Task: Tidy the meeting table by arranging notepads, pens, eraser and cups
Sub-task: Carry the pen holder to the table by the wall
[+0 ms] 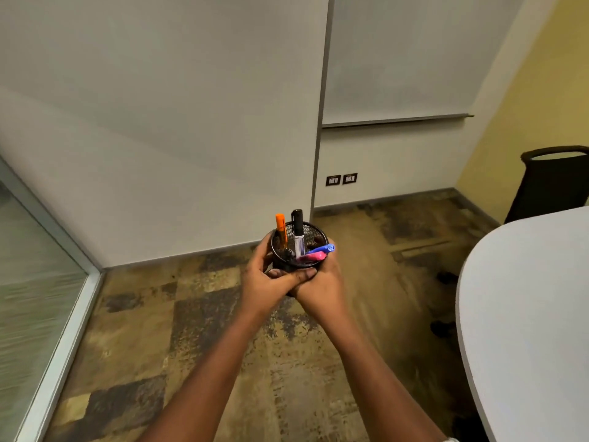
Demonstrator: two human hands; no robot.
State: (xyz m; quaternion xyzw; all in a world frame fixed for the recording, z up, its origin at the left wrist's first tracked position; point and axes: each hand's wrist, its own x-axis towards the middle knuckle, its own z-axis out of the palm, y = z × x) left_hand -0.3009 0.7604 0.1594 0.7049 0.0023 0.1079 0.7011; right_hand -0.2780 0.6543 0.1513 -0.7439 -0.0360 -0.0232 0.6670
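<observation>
The desk point(526, 314) fills the right of the frame, its visible part bare. The pen cup point(298, 247) is held at frame centre, over the floor and well apart from the desk, between the left hand point(266, 282) and right hand point(320, 287), fingers wrapped tight around its wall. It stands upright, mouth upward. The orange marker point(280, 229) and black marker point(298, 229) stand near vertical; the blue pen point(322, 249) and pink pen point(314, 257) lean over the right rim, and could probably be tipped out onto the floor.
</observation>
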